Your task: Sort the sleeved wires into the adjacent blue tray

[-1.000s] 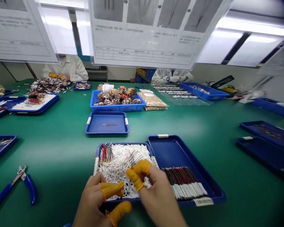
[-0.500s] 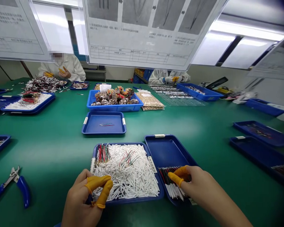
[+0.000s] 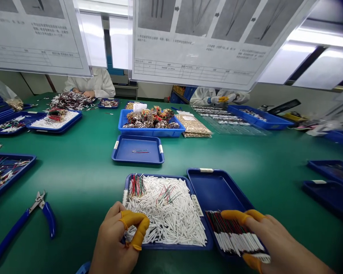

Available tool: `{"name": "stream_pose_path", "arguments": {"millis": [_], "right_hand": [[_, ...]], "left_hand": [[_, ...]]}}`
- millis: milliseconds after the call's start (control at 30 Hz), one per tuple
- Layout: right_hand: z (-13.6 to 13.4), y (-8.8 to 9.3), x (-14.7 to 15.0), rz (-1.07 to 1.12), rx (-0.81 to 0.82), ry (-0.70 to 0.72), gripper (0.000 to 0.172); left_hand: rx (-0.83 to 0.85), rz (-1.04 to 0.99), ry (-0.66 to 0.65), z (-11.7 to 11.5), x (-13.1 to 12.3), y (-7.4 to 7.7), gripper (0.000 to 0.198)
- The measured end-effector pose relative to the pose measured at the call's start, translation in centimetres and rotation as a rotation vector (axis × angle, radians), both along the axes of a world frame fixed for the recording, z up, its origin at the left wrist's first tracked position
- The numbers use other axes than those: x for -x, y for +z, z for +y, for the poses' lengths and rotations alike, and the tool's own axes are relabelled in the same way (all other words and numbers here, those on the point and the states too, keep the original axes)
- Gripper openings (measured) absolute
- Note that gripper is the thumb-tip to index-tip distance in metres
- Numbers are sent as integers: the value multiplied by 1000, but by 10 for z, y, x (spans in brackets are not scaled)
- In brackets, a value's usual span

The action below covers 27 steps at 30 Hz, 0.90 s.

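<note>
My left hand (image 3: pixel 116 238), with yellow finger cots on thumb and forefinger, is pinched closed over the left edge of a blue tray (image 3: pixel 175 247). Whether anything small sits between those fingertips cannot be made out. White tubes (image 3: pixel 171 220) fill this tray, and short red, black and green wires (image 3: pixel 167 194) lie on top of them. My right hand (image 3: pixel 280 241) spreads over a second blue tray (image 3: pixel 217 186), thumb and fingers apart. Beneath it lies a row of dark and red wires with white sleeves (image 3: pixel 237 241), partly hidden by the fingers.
Blue-handled cutters (image 3: pixel 25 222) lie at left. Ahead stands a shallow tray (image 3: pixel 125 146) with a few wires, behind it a blue bin (image 3: pixel 151 132) of metallic-looking parts. Instruction sheets (image 3: pixel 194 57) hang above. Two people in white coats sit across the green table (image 3: pixel 85 167).
My view has swung left, so the scene sits farther right. My right hand's fingers have spread from a closer grip over the sleeved wires. My left hand stays pinched.
</note>
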State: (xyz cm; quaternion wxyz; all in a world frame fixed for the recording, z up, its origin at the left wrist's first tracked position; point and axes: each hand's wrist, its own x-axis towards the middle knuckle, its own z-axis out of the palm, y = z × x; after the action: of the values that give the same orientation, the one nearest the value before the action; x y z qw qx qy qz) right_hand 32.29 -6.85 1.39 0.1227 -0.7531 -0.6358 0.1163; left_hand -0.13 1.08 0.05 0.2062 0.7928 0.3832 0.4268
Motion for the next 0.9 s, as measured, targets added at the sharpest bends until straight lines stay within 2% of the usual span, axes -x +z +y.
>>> {"name": "stream_pose_path", "arguments": {"millis": [67,167,333,433,500,600,667,733,900], "right_hand": [[-8,-7,-4,-63,-33,-23,65],[-9,-9,1,-66,-3,-48,64],[-1,1,4,-39,73,-44,54],[1,6,4,-31,76,-42,54],[5,9,11,-9,51,-35,47],[23,15,38,60,-16,4,28],[41,20,64,82,10,-3,22],[59,24,88,4,118,-70,23],[82,26,124,-96,122,-150,21]], "left_hand": [[-8,-14,-5,0,-1,2,4],[-22,-39,7,-1,-2,4,3],[-37,-70,16,-1,-5,5,3],[-46,-74,10,0,-4,4,3],[-45,-67,5,0,-3,2,2],[-17,-13,-14,0,-2,0,2],[3,17,-11,-1,-2,-1,4],[13,23,8,-1,-2,0,7],[71,65,26,-2,-3,-2,8]]}}
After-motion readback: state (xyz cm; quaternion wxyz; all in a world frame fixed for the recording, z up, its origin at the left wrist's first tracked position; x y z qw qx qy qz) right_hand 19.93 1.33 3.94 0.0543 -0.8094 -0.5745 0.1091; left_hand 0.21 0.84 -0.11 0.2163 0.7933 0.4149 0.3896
